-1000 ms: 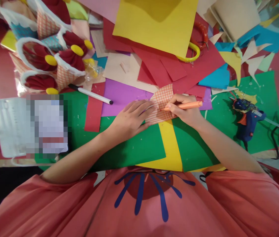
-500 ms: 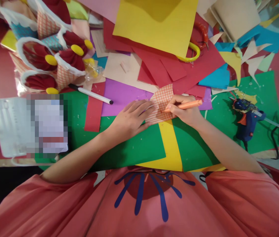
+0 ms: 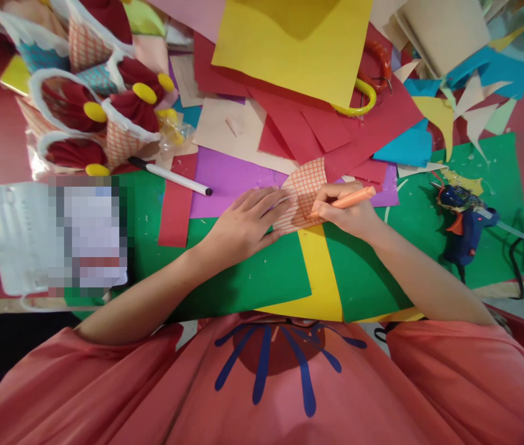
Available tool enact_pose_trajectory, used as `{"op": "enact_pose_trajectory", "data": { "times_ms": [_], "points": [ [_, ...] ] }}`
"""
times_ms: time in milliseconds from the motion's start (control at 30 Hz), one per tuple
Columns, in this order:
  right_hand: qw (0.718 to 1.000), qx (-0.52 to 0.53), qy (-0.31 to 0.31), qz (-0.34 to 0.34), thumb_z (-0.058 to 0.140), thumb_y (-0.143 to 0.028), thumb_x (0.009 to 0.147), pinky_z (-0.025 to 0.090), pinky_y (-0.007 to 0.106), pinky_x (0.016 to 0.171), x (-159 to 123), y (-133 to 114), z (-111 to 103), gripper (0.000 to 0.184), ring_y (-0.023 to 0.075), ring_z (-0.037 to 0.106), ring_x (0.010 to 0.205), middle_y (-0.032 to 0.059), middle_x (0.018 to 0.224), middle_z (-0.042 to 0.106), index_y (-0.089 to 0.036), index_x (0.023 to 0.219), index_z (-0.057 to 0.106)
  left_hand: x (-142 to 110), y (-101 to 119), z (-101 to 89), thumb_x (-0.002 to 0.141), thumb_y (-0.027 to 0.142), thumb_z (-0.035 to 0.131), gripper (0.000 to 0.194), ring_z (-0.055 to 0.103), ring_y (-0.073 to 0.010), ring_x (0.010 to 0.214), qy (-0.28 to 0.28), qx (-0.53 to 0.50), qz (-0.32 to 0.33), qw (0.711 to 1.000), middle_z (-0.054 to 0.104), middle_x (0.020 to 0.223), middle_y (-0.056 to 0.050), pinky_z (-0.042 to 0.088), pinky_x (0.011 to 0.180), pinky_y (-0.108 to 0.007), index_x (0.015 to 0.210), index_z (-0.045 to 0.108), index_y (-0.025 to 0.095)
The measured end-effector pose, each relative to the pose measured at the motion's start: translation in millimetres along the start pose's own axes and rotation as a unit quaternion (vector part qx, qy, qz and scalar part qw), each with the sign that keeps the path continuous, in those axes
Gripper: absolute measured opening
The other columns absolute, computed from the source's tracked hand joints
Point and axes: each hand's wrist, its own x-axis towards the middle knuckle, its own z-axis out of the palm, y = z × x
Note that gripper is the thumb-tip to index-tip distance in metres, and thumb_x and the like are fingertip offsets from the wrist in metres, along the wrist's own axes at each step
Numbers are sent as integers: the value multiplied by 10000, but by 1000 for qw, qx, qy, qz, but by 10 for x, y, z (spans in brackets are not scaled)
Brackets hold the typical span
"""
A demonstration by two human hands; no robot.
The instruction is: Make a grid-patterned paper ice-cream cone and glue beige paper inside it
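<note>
A fan-shaped piece of beige paper (image 3: 309, 180) lies in front of me, covered with orange crossing lines over its upper part and stripes along its lower left. My left hand (image 3: 255, 221) rests flat on its left side, fingers stretched out. Between the fingers of my right hand (image 3: 346, 210) is an orange marker (image 3: 354, 197), slanted with its tip at the paper's right lower part. The tip itself is partly hidden by my fingers. Beneath the paper are green sheets (image 3: 243, 272) and a yellow strip (image 3: 320, 266).
A blue glue gun (image 3: 466, 232) with its cord lies at the right. A white marker (image 3: 176, 178) is left of my hands. Several decorated paper cones (image 3: 127, 139) stand at the back left. Scissors with yellow handles (image 3: 367, 99) poke out under a yellow sheet (image 3: 290, 49).
The marker in my right hand has shifted slightly down and left across the paper, and its tilt has changed a little. My left hand has stayed in place.
</note>
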Motion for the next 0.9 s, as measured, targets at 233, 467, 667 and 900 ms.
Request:
{"op": "enact_pose_trajectory", "data": {
  "times_ms": [233, 467, 667, 900],
  "points": [
    [1000, 4, -9, -2, 553, -246, 728, 288, 212, 454, -2, -11, 0, 236, 65, 417, 467, -33, 503, 520, -169, 509, 504, 4, 8, -8, 978, 405, 411, 489, 504, -285, 1294, 0, 3, -3, 1000, 551, 1378, -178, 430, 1080, -479, 1351, 495, 99],
    [1000, 6, -21, -21, 559, -196, 717, 251, 205, 427, 1, -17, 5, 247, 41, 368, 434, -51, 460, 465, -159, 482, 492, 1, 0, 5, 971, 402, 433, 485, 506, -285, 1293, 5, 2, -1, 1000, 556, 1369, -178, 429, 1080, -474, 1347, 498, 102],
    [994, 107, 14, 2, 574, -170, 717, 303, 196, 418, -6, 7, -25, 189, 52, 448, 444, -38, 500, 540, -163, 529, 555, -4, -3, 3, 972, 394, 429, 483, 488, -291, 1311, -11, -5, -9, 1000, 532, 1398, -176, 413, 1094, -493, 1356, 493, 107],
    [979, 159, 125, -31, 580, -377, 871, 489, 235, 525, -55, 19, 9, 222, 103, 630, 576, 1, 707, 690, -188, 840, 693, -11, 5, 8, 973, 394, 427, 502, 473, -292, 1317, -8, -7, -6, 1000, 515, 1425, -154, 402, 1106, -494, 1393, 460, 121]
  ]
}}
